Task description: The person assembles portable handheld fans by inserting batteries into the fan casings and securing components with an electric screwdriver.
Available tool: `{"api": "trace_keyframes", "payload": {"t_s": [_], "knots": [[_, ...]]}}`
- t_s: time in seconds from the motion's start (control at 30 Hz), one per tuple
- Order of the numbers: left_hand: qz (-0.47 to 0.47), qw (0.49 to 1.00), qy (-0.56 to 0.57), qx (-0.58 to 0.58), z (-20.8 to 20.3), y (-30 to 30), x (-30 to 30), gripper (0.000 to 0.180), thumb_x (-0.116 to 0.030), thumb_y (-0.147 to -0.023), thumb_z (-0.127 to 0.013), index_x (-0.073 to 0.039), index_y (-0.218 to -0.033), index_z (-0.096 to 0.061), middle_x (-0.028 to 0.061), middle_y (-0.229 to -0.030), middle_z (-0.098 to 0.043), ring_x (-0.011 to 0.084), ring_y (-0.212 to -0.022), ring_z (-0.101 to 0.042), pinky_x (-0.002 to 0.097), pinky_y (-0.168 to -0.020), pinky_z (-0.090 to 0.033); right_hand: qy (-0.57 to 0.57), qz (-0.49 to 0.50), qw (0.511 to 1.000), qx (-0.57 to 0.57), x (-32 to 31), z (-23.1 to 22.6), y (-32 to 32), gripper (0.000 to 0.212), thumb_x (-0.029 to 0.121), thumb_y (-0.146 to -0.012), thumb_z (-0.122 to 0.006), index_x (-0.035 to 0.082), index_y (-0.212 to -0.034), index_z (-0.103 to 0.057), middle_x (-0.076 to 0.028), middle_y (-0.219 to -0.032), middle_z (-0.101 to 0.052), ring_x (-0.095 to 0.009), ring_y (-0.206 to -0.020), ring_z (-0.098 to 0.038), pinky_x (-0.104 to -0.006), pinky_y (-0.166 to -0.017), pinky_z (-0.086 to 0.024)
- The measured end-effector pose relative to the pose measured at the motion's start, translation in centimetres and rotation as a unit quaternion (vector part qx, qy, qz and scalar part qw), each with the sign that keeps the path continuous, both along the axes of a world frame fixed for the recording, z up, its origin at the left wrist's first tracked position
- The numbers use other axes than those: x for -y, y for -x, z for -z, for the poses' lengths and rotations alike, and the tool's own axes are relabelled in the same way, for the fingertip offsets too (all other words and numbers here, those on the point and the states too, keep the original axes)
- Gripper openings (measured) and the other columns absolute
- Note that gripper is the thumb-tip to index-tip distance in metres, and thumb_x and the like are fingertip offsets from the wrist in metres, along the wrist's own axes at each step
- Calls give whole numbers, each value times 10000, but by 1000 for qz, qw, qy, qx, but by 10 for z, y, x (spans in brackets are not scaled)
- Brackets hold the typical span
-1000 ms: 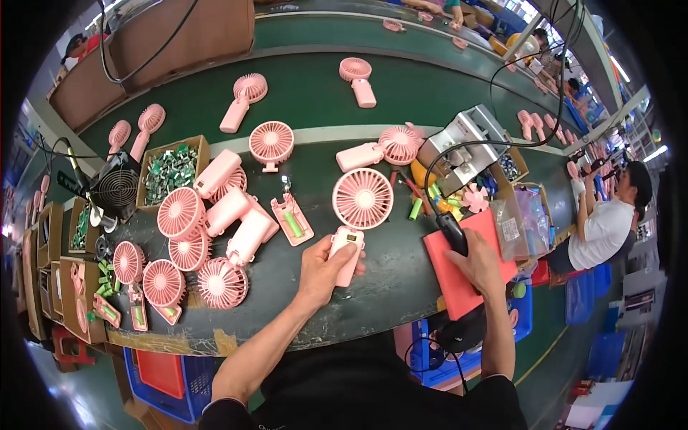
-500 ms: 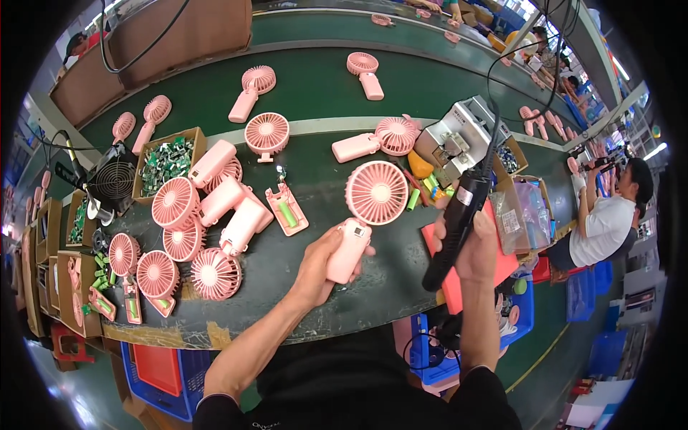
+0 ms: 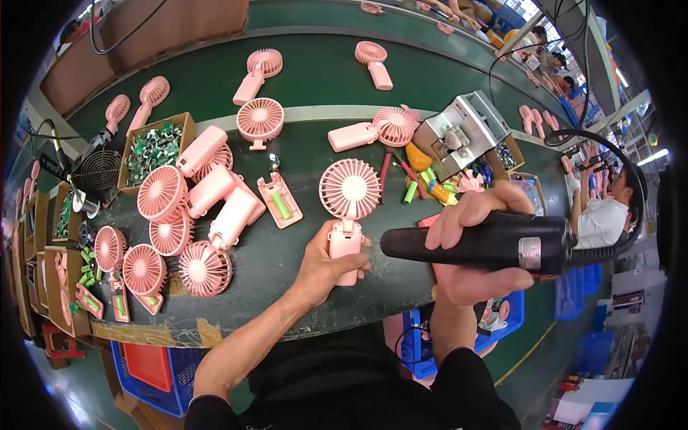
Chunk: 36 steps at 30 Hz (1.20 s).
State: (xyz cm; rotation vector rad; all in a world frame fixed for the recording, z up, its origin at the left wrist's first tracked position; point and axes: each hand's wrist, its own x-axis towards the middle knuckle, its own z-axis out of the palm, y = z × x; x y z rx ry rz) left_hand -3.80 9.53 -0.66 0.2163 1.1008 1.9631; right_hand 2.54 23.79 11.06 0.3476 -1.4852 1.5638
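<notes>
My left hand (image 3: pixel 315 269) is closed around the handle of a pink handheld fan (image 3: pixel 350 188), which stands head-up over the bench. To its right, my right hand (image 3: pixel 466 283) grips a black corded electric screwdriver (image 3: pixel 494 244). The tool lies nearly level, its narrow end pointing left toward the fan handle but apart from it. Left of my left hand is an open pink handle shell (image 3: pixel 278 201) with a green battery cell in it. More pink fans (image 3: pixel 206 269) are piled farther left. Beyond the held fan, another pink fan (image 3: pixel 395 127) lies on its side.
A metal fixture (image 3: pixel 459 136) stands at the back right, beside pliers and green cells. A cardboard box (image 3: pixel 188 136) of small circuit boards sits at the left, near a black fume fan (image 3: pixel 100 168). Fans lie on the green conveyor (image 3: pixel 315 79). A co-worker (image 3: pixel 605 211) is at right.
The screwdriver has swung from steeply tilted to nearly level, its narrow end now nearer the fan. My left hand has turned the fan more upright and shifted it slightly left.
</notes>
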Motion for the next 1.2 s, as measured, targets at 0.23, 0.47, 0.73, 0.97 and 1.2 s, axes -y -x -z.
{"api": "trace_keyframes", "payload": {"t_s": [0.23,0.47,0.73,0.97,1.2], "knots": [[26,1000,-6,0,10,4,0,414,38,-778,-669,-23,-1144,-486,82,-939,-609,146,-722,-603,295,-618,-523,2,29,997,78,8,10,9,964,726,-744,-637,-16,-1297,-366,-91,-934,-538,-179,-652,-576,-333,-538,-529],[23,1000,-8,15,8,5,-2,411,34,-781,-668,-21,-1151,-496,79,-925,-600,149,-724,-599,299,-617,-521,-3,-9,999,34,1,24,18,905,697,-769,-642,-3,-1278,-380,-94,-963,-541,-179,-663,-585,-327,-544,-529],[18,1000,5,24,10,4,-1,429,51,-782,-672,-27,-1166,-497,76,-926,-597,148,-743,-608,300,-613,-531,26,24,998,58,6,27,16,867,706,-759,-648,39,-1257,-406,-92,-947,-526,-187,-660,-575,-338,-537,-513],[23,999,16,36,3,6,-2,428,59,-783,-662,-37,-1167,-501,72,-920,-591,146,-742,-604,303,-618,-531,11,36,998,59,5,35,22,853,710,-776,-626,37,-1248,-396,-92,-949,-517,-170,-651,-565,-314,-517,-508],[29,999,10,32,5,6,1,407,65,-772,-640,-33,-1141,-498,76,-862,-583,152,-710,-597,306,-597,-521,34,43,991,126,20,24,18,702,558,-779,-741,49,-1117,-394,-78,-887,-491,-172,-627,-555,-312,-515,-513]]}}
